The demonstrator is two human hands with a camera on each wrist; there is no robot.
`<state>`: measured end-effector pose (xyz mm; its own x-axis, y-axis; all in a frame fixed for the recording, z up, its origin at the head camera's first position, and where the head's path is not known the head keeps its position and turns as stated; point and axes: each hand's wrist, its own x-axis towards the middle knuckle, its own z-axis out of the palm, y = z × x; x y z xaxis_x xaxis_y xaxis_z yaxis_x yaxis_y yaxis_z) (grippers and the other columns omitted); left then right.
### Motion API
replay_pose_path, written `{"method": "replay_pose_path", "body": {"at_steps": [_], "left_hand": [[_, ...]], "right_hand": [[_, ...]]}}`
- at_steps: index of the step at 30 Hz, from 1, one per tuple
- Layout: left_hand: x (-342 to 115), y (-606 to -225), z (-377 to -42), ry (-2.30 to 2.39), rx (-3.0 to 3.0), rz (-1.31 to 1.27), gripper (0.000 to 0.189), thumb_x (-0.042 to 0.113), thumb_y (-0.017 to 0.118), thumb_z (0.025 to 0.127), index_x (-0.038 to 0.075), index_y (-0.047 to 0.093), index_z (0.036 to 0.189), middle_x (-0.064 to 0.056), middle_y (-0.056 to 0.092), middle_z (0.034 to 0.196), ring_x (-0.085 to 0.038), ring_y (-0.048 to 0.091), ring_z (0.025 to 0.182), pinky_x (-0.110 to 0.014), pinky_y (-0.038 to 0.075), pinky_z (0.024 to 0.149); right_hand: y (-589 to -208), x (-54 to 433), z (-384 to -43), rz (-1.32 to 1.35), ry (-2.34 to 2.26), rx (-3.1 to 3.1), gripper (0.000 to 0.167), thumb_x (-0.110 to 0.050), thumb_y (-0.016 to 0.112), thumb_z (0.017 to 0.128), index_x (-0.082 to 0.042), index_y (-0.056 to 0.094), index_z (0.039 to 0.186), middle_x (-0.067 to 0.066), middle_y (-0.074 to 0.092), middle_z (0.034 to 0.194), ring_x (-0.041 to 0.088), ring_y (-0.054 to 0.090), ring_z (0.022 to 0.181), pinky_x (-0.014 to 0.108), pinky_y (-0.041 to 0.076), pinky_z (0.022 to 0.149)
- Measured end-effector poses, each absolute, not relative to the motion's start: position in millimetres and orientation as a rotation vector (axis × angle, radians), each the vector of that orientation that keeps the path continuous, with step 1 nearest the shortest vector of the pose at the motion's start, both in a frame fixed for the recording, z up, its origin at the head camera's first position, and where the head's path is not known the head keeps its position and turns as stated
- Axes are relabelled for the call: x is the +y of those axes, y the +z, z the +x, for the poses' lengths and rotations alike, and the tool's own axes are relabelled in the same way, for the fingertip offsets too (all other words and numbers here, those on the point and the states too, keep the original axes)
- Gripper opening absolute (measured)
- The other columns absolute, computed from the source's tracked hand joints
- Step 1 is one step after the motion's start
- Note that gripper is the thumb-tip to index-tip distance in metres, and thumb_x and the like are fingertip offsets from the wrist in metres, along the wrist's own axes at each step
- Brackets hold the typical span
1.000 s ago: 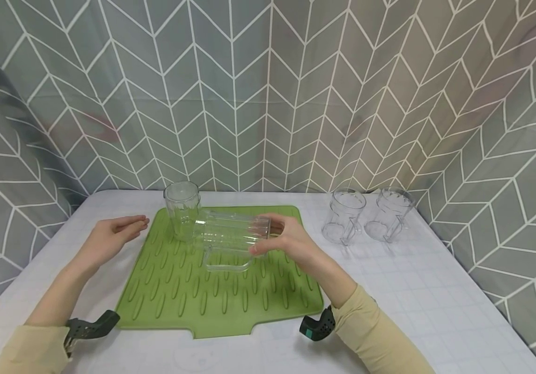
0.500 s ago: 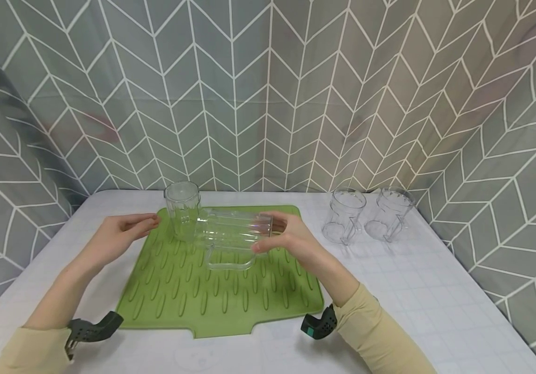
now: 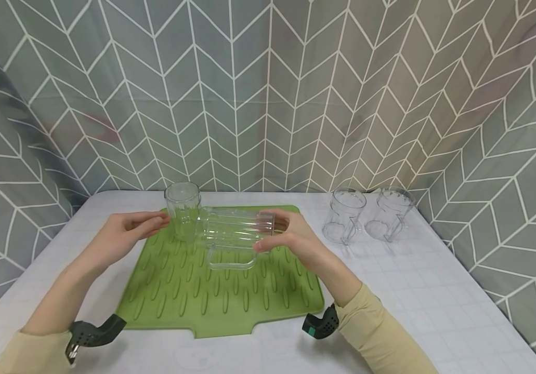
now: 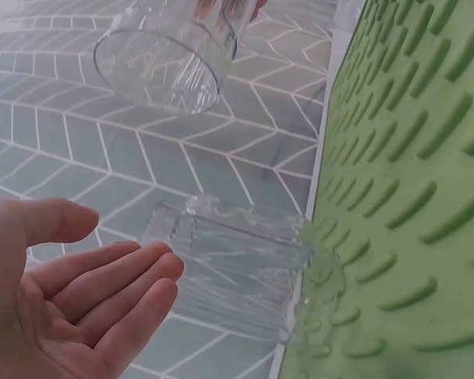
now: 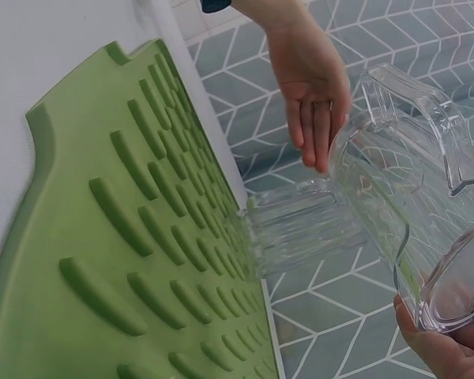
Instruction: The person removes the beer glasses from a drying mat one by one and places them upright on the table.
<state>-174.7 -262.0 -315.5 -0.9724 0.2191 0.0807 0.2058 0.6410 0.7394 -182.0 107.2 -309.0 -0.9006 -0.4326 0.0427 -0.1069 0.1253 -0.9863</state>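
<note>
In the head view my right hand (image 3: 291, 236) grips a clear mug (image 3: 235, 231) by one end. The mug lies sideways in the air above the green mat (image 3: 216, 296), its handle towards me and its other end pointing left. A second clear mug (image 3: 182, 208) stands upright on the mat's back left corner. My left hand (image 3: 125, 234) is just left of that standing mug, fingers nearly straight and holding nothing. The left wrist view shows a gap between the fingers and the standing mug (image 4: 229, 268). In the right wrist view the held mug (image 5: 419, 197) is close to the left hand.
Two more clear mugs, one (image 3: 342, 215) beside the other (image 3: 389, 214), stand on the white table (image 3: 417, 301) right of the mat. A patterned curtain (image 3: 268, 93) hangs behind the table and along its sides. Rows of raised ridges cover the mat.
My left hand has moved right, from beyond the mat's left edge to beside the standing mug. The right hand and its mug have shifted slightly right. The other mugs have not moved.
</note>
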Motion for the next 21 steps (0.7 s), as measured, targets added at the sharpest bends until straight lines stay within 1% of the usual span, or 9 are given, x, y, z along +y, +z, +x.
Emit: {"method": "replay_pose_path", "body": {"at_steps": [5,8,9,11,12,14,16,19,21], "left_hand": [[-255,-310,-170,1.288,2.806,0.397,0.054,0.045,0.045,0.106,0.009,0.053,0.144,-0.009,0.063,0.137,-0.002,0.064,0.113,-0.05,0.046,0.108],[-251,-309,-169,1.311,2.779,0.425,0.051,0.043,0.045,0.106,0.009,0.054,0.143,-0.009,0.063,0.137,0.003,0.064,0.11,-0.047,0.048,0.108],[-250,-309,-169,1.315,2.773,0.432,0.051,0.043,0.046,0.106,0.009,0.055,0.143,-0.008,0.063,0.137,0.005,0.063,0.109,-0.044,0.048,0.108],[-247,-309,-169,1.338,2.748,0.456,0.049,0.041,0.047,0.106,0.009,0.056,0.142,-0.008,0.064,0.137,0.006,0.063,0.108,-0.032,0.052,0.105],[-246,-310,-170,1.347,2.737,0.47,0.049,0.041,0.048,0.106,0.009,0.056,0.142,-0.008,0.064,0.136,0.006,0.064,0.108,-0.025,0.052,0.103],[-243,-311,-170,1.362,2.713,0.496,0.048,0.039,0.048,0.106,0.008,0.057,0.141,-0.008,0.064,0.136,0.004,0.064,0.11,-0.016,0.051,0.098],[-240,-313,-171,1.37,2.696,0.519,0.047,0.038,0.049,0.106,0.007,0.057,0.141,-0.008,0.064,0.135,0.0,0.065,0.111,-0.017,0.052,0.099],[-237,-315,-171,1.363,2.684,0.534,0.047,0.037,0.049,0.106,0.007,0.056,0.141,-0.008,0.065,0.134,-0.011,0.067,0.115,-0.037,0.053,0.105],[-235,-316,-170,1.364,2.672,0.547,0.047,0.037,0.048,0.106,0.006,0.056,0.141,-0.009,0.065,0.134,-0.02,0.067,0.117,-0.048,0.049,0.108]], "right_hand": [[-308,108,-181,-0.537,-1.856,2.15,0.067,-0.012,0.081,0.072,-0.012,0.059,0.135,0.008,0.067,0.127,0.022,0.062,0.116,0.04,0.054,0.098],[-307,108,-180,-0.557,-1.858,2.147,0.067,-0.012,0.08,0.072,-0.011,0.059,0.136,0.009,0.066,0.129,0.023,0.063,0.118,0.039,0.056,0.096],[-306,109,-180,-0.559,-1.86,2.145,0.067,-0.012,0.08,0.072,-0.011,0.059,0.136,0.009,0.066,0.129,0.023,0.063,0.118,0.038,0.056,0.095],[-306,108,-180,-0.566,-1.863,2.14,0.067,-0.011,0.08,0.073,-0.01,0.059,0.136,0.009,0.066,0.13,0.023,0.063,0.119,0.038,0.057,0.095],[-306,108,-180,-0.567,-1.864,2.138,0.067,-0.011,0.08,0.073,-0.01,0.059,0.136,0.009,0.066,0.13,0.023,0.063,0.119,0.038,0.057,0.095],[-305,108,-179,-0.567,-1.867,2.135,0.067,-0.011,0.08,0.073,-0.01,0.058,0.136,0.009,0.066,0.131,0.023,0.063,0.121,0.038,0.056,0.096],[-305,108,-179,-0.564,-1.867,2.133,0.068,-0.01,0.08,0.073,-0.01,0.058,0.137,0.009,0.065,0.132,0.024,0.062,0.122,0.039,0.055,0.098],[-304,108,-177,-0.566,-1.864,2.13,0.069,-0.011,0.08,0.073,-0.009,0.056,0.138,0.01,0.064,0.134,0.025,0.061,0.123,0.041,0.054,0.1],[-303,108,-177,-0.566,-1.862,2.125,0.071,-0.012,0.08,0.073,-0.009,0.055,0.14,0.011,0.063,0.135,0.026,0.061,0.123,0.042,0.053,0.102]]}}
